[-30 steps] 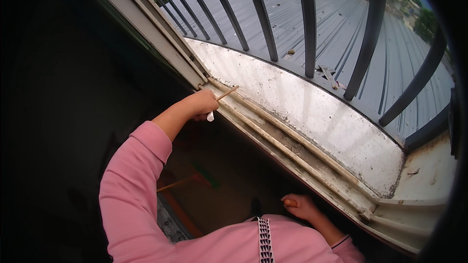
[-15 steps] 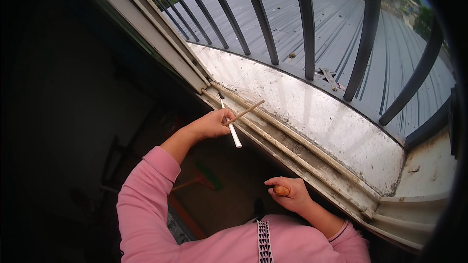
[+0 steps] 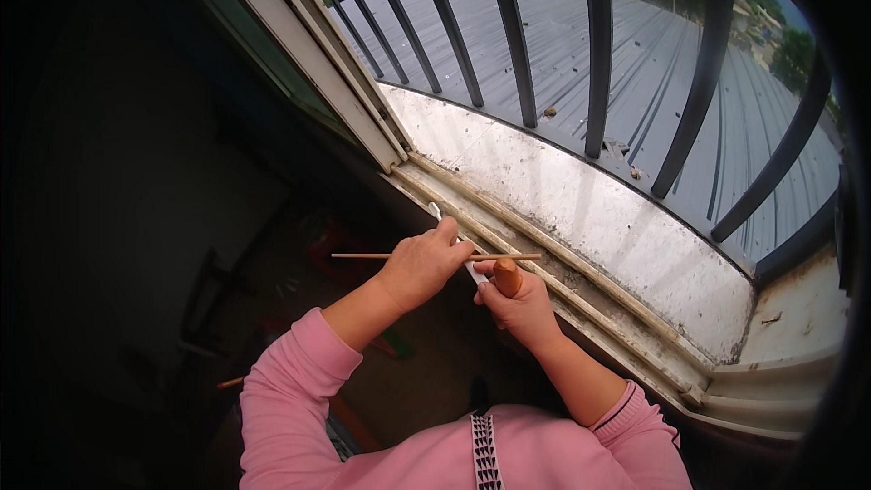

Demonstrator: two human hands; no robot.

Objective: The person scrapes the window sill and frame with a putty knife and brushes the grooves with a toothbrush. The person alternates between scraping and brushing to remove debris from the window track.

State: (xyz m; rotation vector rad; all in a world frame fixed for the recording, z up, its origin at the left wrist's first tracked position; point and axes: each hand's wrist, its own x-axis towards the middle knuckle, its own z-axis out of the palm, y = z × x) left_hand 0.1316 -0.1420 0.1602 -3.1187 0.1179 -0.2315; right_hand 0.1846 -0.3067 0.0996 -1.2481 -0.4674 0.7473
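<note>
My left hand (image 3: 426,265) is closed around a thin wooden stick (image 3: 358,256) and a slim white toothbrush (image 3: 435,210). The stick lies level across the view, sticking out past both sides of the hand. The brush's head points up toward the sill, and its lower end reaches my right hand (image 3: 526,313). That hand is wrapped round an orange-brown wooden handle (image 3: 508,278); whatever is fixed to the handle is hidden. Its fingers are close against the toothbrush's lower end, though whether they pinch it I cannot tell. Both hands are just inside the window track (image 3: 544,269).
Beyond the dirty track lies a pale, stained sill (image 3: 581,191), then dark metal bars (image 3: 599,54) and a grey corrugated roof (image 3: 653,73). A sliding window frame (image 3: 308,54) stands at left. Below, in the dim room, is a partly visible green broom head (image 3: 396,343).
My hands have come together: the right moved up and left, the left slightly right and down. The stick turned level, and the toothbrush's bristles no longer show. The view shifted slightly.
</note>
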